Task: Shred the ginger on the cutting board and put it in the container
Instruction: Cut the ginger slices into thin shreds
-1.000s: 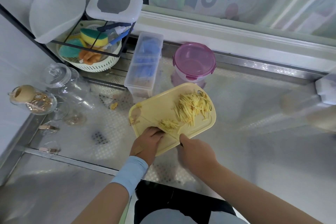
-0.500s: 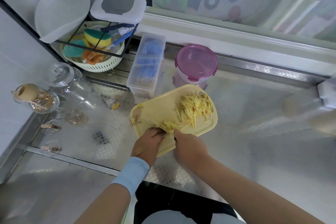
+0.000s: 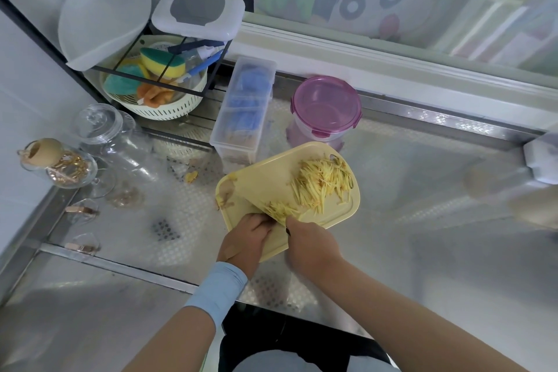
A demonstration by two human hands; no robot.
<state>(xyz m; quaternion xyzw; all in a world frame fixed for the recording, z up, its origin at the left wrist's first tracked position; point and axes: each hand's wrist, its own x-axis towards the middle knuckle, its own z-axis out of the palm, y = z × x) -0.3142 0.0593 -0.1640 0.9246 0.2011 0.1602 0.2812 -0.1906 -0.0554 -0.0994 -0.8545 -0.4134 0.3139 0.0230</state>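
Note:
A yellow cutting board (image 3: 265, 172) lies on the steel counter. On its far right end is a pile of shredded ginger (image 3: 324, 181). A smaller heap of shreds (image 3: 279, 209) lies near the front edge, against the pale blade of a knife (image 3: 256, 196) that slants across the board. My right hand (image 3: 311, 246) grips the knife's dark handle. My left hand (image 3: 244, 240) has curled fingers set on the ginger right beside the blade; the piece under them is hidden. A round container with a pink lid (image 3: 326, 106) stands behind the board.
A clear rectangular box with blue contents (image 3: 244, 112) stands left of the container. Farther left are a wire rack with a basket of sponges (image 3: 157, 90) and glass jars (image 3: 99, 130). A ginger scrap (image 3: 191, 177) lies on the counter; peel bits (image 3: 225, 195) sit at the board's left end.
My right hand with the knife has moved left and forward, closing up to my left hand. The left hand and the shred pile stay where they were.

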